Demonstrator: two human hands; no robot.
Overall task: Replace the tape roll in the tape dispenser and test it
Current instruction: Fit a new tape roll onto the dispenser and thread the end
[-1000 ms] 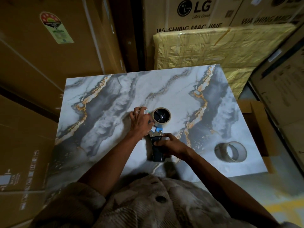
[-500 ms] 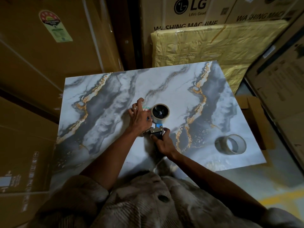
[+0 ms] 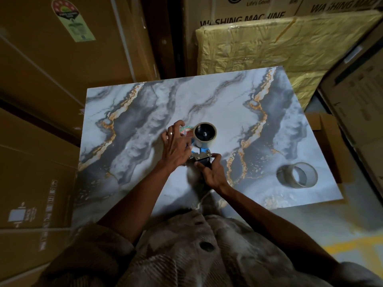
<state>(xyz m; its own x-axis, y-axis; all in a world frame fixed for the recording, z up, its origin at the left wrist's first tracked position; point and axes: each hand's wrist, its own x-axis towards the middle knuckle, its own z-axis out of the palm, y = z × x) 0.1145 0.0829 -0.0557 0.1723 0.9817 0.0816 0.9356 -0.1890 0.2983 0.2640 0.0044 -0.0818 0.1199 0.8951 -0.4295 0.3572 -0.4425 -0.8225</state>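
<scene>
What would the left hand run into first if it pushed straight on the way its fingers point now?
The left hand points up and away across the marble tabletop. Its fingertips already sit beside the tape roll on the tape dispenser; past that, likely bare tabletop, then the cardboard boxes. Depth is unclear.

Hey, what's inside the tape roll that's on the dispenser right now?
A dark hub fills the tape roll on the dispenser, with a small shiny bolt at its centre. The roll's far face and the dispenser's handle are hidden, the handle under the right hand.
</scene>
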